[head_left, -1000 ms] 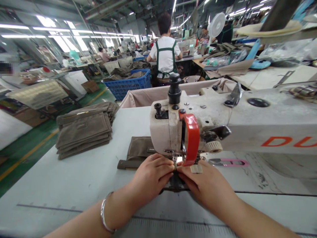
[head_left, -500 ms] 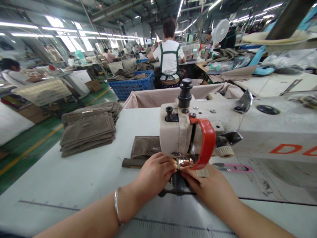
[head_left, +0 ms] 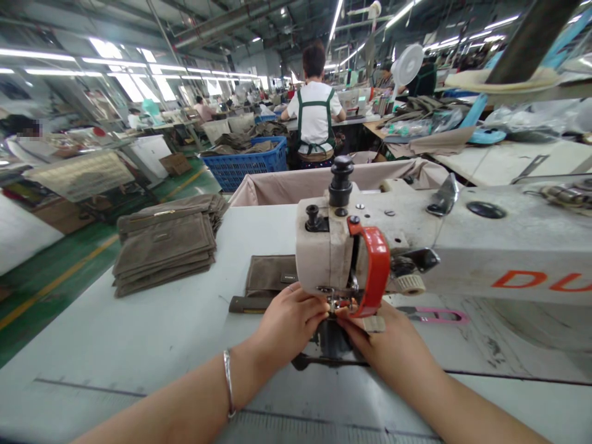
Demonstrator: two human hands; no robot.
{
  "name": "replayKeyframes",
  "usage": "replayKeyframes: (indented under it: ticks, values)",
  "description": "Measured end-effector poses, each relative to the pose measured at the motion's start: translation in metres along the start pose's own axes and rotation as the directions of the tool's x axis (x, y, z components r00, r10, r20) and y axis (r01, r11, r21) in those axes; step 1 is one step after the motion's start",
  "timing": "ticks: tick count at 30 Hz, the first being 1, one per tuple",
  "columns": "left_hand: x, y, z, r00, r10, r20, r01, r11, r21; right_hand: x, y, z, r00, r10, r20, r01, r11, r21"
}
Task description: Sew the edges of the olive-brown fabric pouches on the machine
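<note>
A brown fabric piece (head_left: 266, 274) with a small dark label lies partly behind the head of a white sewing machine (head_left: 319, 259). Its near strip, with a zipper-like edge, runs in under my left hand (head_left: 289, 320). That hand's fingers are pinched on the piece just left of the needle area. My right hand (head_left: 393, 339) reaches in from the other side, thumb and fingertips pressed together close to the left fingertips. The machine's red guard (head_left: 377, 268) and my fingers hide most of the fabric between them. Pink-handled thread snips (head_left: 446, 316) lie beyond my right hand.
A stack of brown fabric pouches (head_left: 161, 250) sits at the table's left edge. Behind the table hangs a pale pink cloth bin (head_left: 277, 188). Farther back are a blue crate (head_left: 250, 165) of brown pieces and a co-worker (head_left: 317, 114) facing away. Ruler marks run along the front.
The view has shifted slightly, so the machine appears a little farther left. Both hands stay at the needle area, with hardly any visible movement of the fabric.
</note>
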State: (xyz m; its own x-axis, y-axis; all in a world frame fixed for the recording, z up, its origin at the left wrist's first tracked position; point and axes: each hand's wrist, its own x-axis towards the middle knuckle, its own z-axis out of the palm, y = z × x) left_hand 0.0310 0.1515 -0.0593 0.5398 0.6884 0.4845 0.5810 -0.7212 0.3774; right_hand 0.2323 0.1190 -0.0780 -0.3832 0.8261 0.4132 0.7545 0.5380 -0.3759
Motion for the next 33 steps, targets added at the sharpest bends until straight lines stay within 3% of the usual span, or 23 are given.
replayKeyframes:
  ticks: [9, 21, 27, 33]
  values:
    - [0.0, 0.0, 0.0, 0.998, -0.043, 0.035, 0.043, 0.999, 0.017, 0.002, -0.003, -0.001, 1.0, 0.0, -0.011, 0.0, 1.0, 0.01]
    - [-0.007, -0.005, 0.004, 0.998, -0.062, 0.01, 0.061, 0.997, 0.048, 0.003, -0.014, 0.003, 0.995, 0.099, -0.003, -0.099, 0.995, -0.003]
    - [-0.012, -0.017, 0.011, 1.0, -0.022, 0.007, 0.022, 0.997, 0.068, 0.006, -0.009, 0.012, 0.994, 0.112, 0.014, -0.111, 0.991, -0.073]
    - [-0.008, -0.023, 0.01, 0.999, 0.04, -0.014, -0.038, 0.989, 0.141, 0.009, -0.001, 0.021, 0.999, 0.041, 0.009, -0.04, 0.998, -0.045]
